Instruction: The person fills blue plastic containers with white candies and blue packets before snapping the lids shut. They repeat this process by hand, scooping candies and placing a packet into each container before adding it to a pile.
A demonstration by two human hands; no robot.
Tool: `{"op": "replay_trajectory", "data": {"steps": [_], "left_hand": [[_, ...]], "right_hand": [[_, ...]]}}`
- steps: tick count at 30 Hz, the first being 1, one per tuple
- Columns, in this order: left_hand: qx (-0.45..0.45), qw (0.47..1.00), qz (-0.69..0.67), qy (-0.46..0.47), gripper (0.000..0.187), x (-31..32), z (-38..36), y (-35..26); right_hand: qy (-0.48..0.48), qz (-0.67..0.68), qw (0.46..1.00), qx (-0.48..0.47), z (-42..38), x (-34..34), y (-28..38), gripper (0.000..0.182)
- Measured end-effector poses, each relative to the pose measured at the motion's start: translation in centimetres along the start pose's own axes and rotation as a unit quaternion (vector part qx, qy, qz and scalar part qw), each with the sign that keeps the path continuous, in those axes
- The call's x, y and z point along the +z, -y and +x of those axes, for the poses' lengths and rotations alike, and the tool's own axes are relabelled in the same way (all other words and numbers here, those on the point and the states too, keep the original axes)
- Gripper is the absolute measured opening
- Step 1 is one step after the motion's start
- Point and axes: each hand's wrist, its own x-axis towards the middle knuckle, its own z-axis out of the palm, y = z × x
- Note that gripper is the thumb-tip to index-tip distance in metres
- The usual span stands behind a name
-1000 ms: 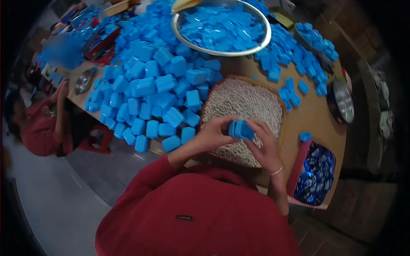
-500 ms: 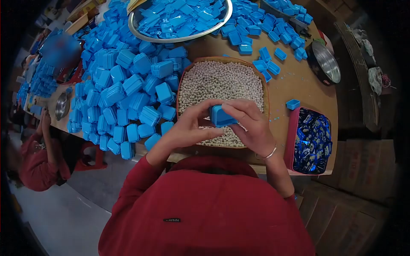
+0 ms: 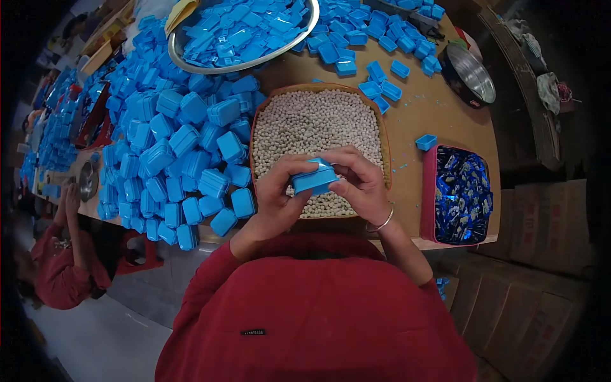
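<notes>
Both hands grip a small blue plastic box, held tilted above the near part of a tray of pale round pellets. My left hand is closed on the box's left end, thumb below and fingers on top. On the other end, my right hand pinches with thumb and fingers; a bracelet circles that wrist. The inside of the box is turned from view. To the left of the tray lies a big heap of closed blue boxes.
A metal basin of flat blue lids stands at the back. Open blue box halves lie behind the tray. On the right are a pink-rimmed bin of shiny blue packets and a metal pan. A co-worker sits at far left.
The box has tilted and turned in my hands, and my right fingers have curled closer around its right end. The whole view has shifted slightly.
</notes>
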Motion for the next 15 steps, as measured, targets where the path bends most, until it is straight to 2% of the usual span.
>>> {"op": "replay_trajectory", "data": {"steps": [3, 5, 6, 7, 10, 11, 12, 13, 15], "left_hand": [[-0.026, 1.0, -0.008, -0.003, 0.031, -0.1, 0.0, 0.3], [-0.045, 0.999, -0.018, -0.013, 0.03, -0.1, -0.1, 1.6], [-0.084, 0.995, -0.04, -0.029, 0.029, 0.1, -0.7, 2.9], [-0.087, 0.996, -0.018, -0.027, 0.028, -0.1, -1.1, 3.5], [-0.092, 0.995, 0.022, -0.043, 0.025, -0.3, -1.0, 3.6], [-0.099, 0.994, 0.014, -0.05, 0.024, 0.1, -1.1, 4.1], [-0.203, 0.978, -0.001, -0.051, 0.022, 0.3, -1.5, 4.1], [-0.19, 0.98, -0.011, -0.048, 0.021, 0.3, -1.5, 4.4], [-0.192, 0.981, -0.027, -0.029, 0.021, 0.3, -1.5, 4.7]], "right_hand": [[-0.014, -0.005, 1.0, 0.006, -0.2, 0.2, -0.6, 0.037], [-0.022, -0.012, 0.998, 0.063, -0.4, -0.1, -1.7, 0.036], [-0.03, -0.008, 0.995, 0.094, -0.5, -0.2, -2.5, 0.036], [-0.029, -0.041, 0.994, 0.096, -0.6, -0.1, -3.0, 0.036], [-0.03, -0.007, 0.994, 0.103, -0.6, 0.1, -3.5, 0.035], [-0.017, -0.033, 0.991, 0.126, -0.4, -0.2, -3.8, 0.037], [-0.017, -0.062, 0.986, 0.153, -0.5, -0.5, -3.7, 0.039], [-0.035, -0.101, 0.978, 0.177, -0.6, -0.4, -3.0, 0.04], [-0.003, -0.334, 0.941, 0.048, -0.9, -1.5, -1.7, 0.041]]}}
